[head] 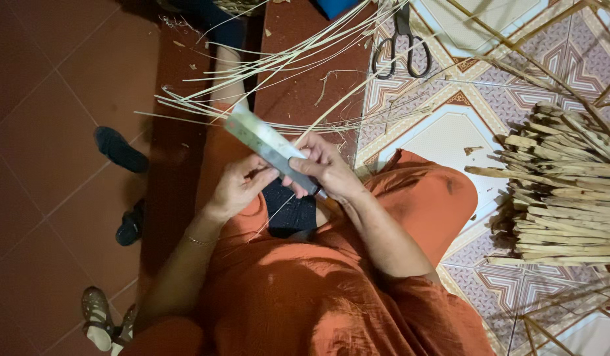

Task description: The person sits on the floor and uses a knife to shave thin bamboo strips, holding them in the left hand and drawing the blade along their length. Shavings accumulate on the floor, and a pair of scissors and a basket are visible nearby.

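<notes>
While our right hand (pixel 326 168) grips the knife (pixel 265 142), its blade slanting up-left, our left hand (pixel 238 188) pinches a thin bamboo strip (pixel 331 109) just beside that blade.

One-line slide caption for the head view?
Right hand grips a broad knife, left hand steadying it, thin pale strips fanning over the orange-clad lap.

Knife over my lap, strips ahead

My hands hold the knife (pixel 269 145) centrally; scissors (pixel 402 45) lie ahead on the floor, stacked sticks (pixel 562 191) right, sandals (pixel 120 150) left.
</notes>
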